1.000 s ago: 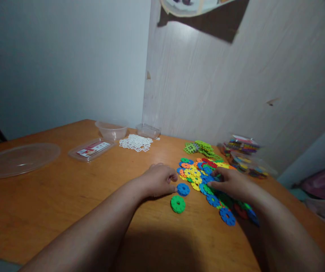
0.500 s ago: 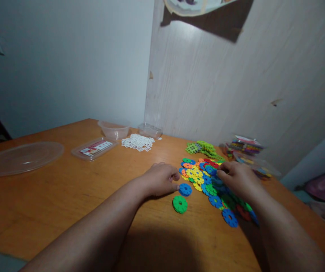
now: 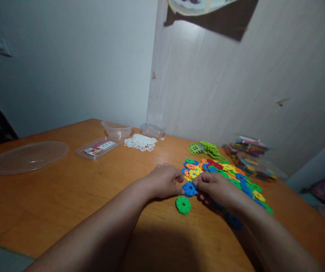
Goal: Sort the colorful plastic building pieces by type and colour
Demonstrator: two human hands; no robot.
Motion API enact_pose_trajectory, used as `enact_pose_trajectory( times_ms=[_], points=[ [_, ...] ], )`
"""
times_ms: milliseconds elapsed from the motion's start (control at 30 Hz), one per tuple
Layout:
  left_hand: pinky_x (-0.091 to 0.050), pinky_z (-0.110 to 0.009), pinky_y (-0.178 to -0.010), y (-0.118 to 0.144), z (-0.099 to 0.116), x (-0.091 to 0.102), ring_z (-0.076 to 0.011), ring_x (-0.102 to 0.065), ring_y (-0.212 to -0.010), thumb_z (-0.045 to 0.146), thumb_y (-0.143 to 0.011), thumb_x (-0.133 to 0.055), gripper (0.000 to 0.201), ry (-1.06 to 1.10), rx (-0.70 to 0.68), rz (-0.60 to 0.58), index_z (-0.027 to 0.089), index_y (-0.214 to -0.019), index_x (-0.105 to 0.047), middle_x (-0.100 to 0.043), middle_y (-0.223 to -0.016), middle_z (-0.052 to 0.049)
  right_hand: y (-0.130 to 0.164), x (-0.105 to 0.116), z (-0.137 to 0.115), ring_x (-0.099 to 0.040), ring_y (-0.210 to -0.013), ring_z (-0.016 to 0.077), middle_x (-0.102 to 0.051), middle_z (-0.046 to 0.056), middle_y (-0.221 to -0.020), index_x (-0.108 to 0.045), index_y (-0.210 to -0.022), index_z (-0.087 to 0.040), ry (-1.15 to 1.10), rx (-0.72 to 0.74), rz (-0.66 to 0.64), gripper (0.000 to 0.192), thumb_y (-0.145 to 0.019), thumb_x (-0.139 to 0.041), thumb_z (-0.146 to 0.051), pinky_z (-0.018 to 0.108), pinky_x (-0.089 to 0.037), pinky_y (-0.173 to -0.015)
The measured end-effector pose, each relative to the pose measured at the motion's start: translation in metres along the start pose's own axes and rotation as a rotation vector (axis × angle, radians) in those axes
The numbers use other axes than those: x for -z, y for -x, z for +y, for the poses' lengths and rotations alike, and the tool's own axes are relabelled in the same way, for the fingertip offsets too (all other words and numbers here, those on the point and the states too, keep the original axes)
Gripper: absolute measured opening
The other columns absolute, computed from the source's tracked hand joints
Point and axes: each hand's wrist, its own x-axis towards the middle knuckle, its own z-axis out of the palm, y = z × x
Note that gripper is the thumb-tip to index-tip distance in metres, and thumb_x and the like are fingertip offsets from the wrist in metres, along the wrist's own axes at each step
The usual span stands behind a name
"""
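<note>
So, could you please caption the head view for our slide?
Both hands, left hand and right hand, meet at a blue snowflake disc beside a multicoloured pile.

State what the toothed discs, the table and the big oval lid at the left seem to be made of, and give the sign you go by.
Toothed discs: probably moulded plastic, in flat, saturated colours with uniform notched rims.
Table: wood or a wood-look laminate, orange-brown and smooth with a soft sheen; which one cannot be told.
Oval lid: likely thin clear plastic, since the tabletop shows through it and its rim catches light.
</note>
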Motion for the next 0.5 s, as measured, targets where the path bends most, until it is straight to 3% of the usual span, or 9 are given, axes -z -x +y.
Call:
enact_pose_trajectory(
  times_ms=[233,333,400,500],
  points=[
    [-0.040,-0.028,-0.071,-0.001,-0.002,-0.003,-0.0199,-0.060,-0.086,0.054,-0.078,-0.066,0.039,-0.035,-0.004,0.019,0.026,-0.104,-0.072,-0.071,-0.092,-0.002,-0.002,-0.006,-0.001,-0.049,-0.042,0.0108,-0.058,-0.003,-0.052,-0.056,-0.070,-0.022,0.048,-0.018,0.001,0.024,-0.078,-0.063,-0.043,0.022,-0.037,-0.044],
    [-0.040,-0.028,-0.070,-0.001,-0.002,-0.002,-0.0199,-0.060,-0.085,0.053,-0.077,-0.067,0.039,-0.022,0.001,0.018,0.025,-0.103,-0.072,-0.071,-0.093,-0.002,-0.004,0.002,0.000,-0.043,-0.042,0.0105,-0.054,-0.004,-0.052,-0.056,-0.071,-0.022,0.065,0.049,0.036,0.025,-0.079,-0.060,-0.045,0.023,-0.033,-0.043],
    [-0.040,-0.028,-0.070,0.000,-0.001,0.000,-0.0202,-0.060,-0.085,0.050,-0.077,-0.067,0.035,-0.019,0.009,0.020,0.024,-0.100,-0.071,-0.071,-0.093,-0.002,-0.007,0.017,0.006,-0.042,-0.045,0.0108,-0.051,-0.004,-0.053,-0.057,-0.072,-0.021,0.132,0.141,0.175,0.026,-0.080,-0.059,-0.046,0.024,-0.030,-0.045],
    [-0.040,-0.028,-0.069,-0.001,-0.001,0.001,-0.0199,-0.060,-0.085,0.038,-0.076,-0.066,0.026,-0.030,0.020,0.032,0.024,-0.097,-0.071,-0.071,-0.092,-0.002,-0.013,0.047,0.019,-0.052,-0.056,0.0150,-0.057,-0.001,-0.061,-0.064,-0.081,-0.020,0.407,0.210,0.509,0.029,-0.085,-0.052,-0.046,0.025,-0.034,-0.051]
  ],
)
